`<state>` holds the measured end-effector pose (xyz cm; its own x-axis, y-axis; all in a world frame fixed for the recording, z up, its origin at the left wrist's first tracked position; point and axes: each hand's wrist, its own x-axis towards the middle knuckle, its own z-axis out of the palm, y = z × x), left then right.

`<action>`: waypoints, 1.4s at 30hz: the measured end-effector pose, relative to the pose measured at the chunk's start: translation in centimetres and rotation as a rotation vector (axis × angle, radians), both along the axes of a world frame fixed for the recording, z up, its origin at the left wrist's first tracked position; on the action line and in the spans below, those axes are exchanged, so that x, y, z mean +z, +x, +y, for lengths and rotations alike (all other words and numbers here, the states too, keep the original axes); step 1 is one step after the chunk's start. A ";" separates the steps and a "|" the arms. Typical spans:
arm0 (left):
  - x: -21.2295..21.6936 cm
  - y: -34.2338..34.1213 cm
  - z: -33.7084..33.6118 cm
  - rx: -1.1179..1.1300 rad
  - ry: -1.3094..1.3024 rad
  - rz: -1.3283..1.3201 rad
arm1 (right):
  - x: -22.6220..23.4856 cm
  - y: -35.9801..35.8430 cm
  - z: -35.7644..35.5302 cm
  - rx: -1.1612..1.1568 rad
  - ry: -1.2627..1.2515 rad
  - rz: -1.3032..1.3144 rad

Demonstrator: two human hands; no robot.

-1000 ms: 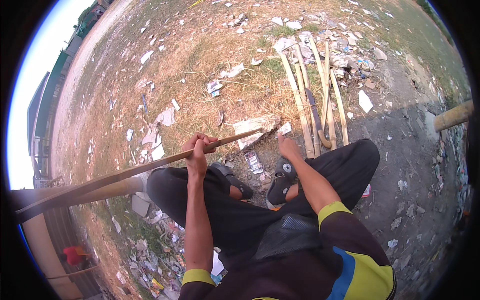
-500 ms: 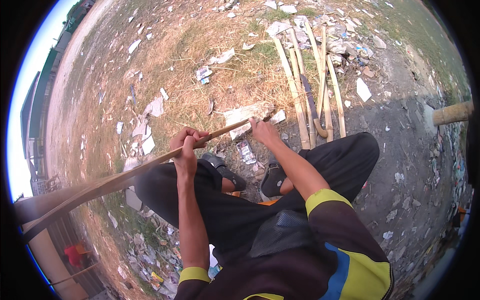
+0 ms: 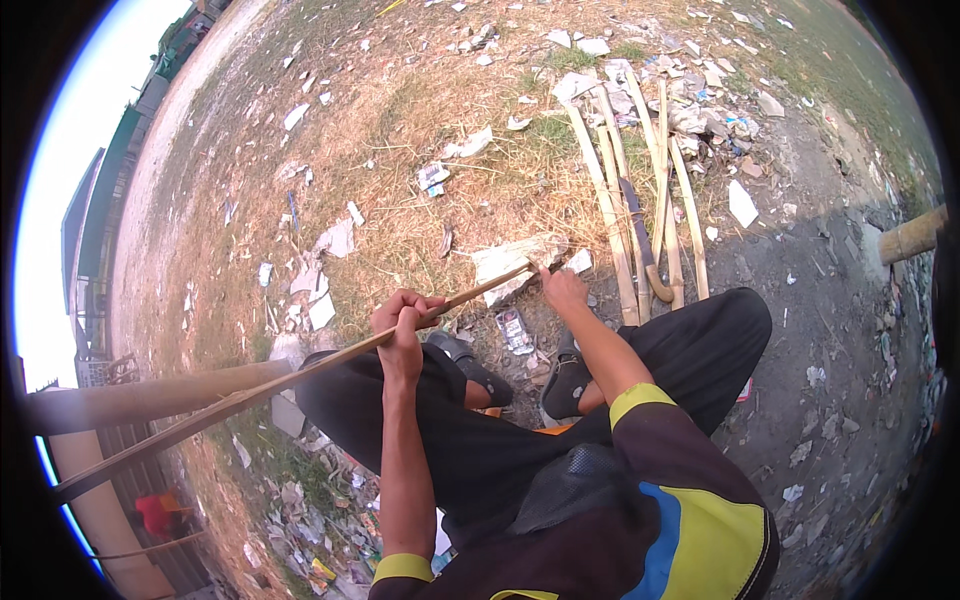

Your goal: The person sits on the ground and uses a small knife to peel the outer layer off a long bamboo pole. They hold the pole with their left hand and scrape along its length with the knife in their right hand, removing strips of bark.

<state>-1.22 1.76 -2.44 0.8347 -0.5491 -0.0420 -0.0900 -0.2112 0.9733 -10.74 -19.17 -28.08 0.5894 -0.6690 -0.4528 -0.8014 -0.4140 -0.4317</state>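
Observation:
A long bamboo strip (image 3: 330,362) slants across my lap from the far lower left up to the middle of the view. My left hand (image 3: 404,325) is closed round it, above my left knee. At the strip's upper end, the fingers of my right hand (image 3: 563,288) are closed on the tip; whether they hold anything besides it cannot be seen. Just beyond the tip, a pale flat stone (image 3: 515,262) lies on the ground. To the right, several split bamboo strips (image 3: 612,225) rest side by side, with a dark-bladed, hook-handled tool (image 3: 640,235) on top of them.
A thick bamboo pole (image 3: 150,397) runs in from the left, close to the held strip. Another pole end (image 3: 910,236) juts in at the right. Scattered litter (image 3: 320,265) and dry grass cover the ground. My shoes (image 3: 566,375) stand between my bent knees.
The view has shifted, so the scene sits slightly lower and farther right. The held strip shows a narrower face, and its left part sits farther from the pole. Both hands keep their hold.

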 end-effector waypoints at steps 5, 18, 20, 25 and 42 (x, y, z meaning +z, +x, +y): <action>0.0 0.6 -0.6 0.054 -0.068 0.036 | 1.9 0.7 -0.1 0.046 0.230 -0.093; 0.3 0.3 -1.1 0.006 -0.030 -0.026 | 12.5 0.3 3.5 0.177 0.271 -0.200; 0.3 0.2 -1.0 0.004 -0.017 -0.011 | 11.0 0.0 3.0 0.131 0.217 -0.171; 0.1 0.7 -0.8 0.046 -0.100 0.042 | 12.0 -0.1 3.2 0.199 0.261 -0.197; 0.2 0.2 -1.8 -0.004 -0.079 -0.045 | 5.3 -0.4 2.7 0.074 0.114 -0.133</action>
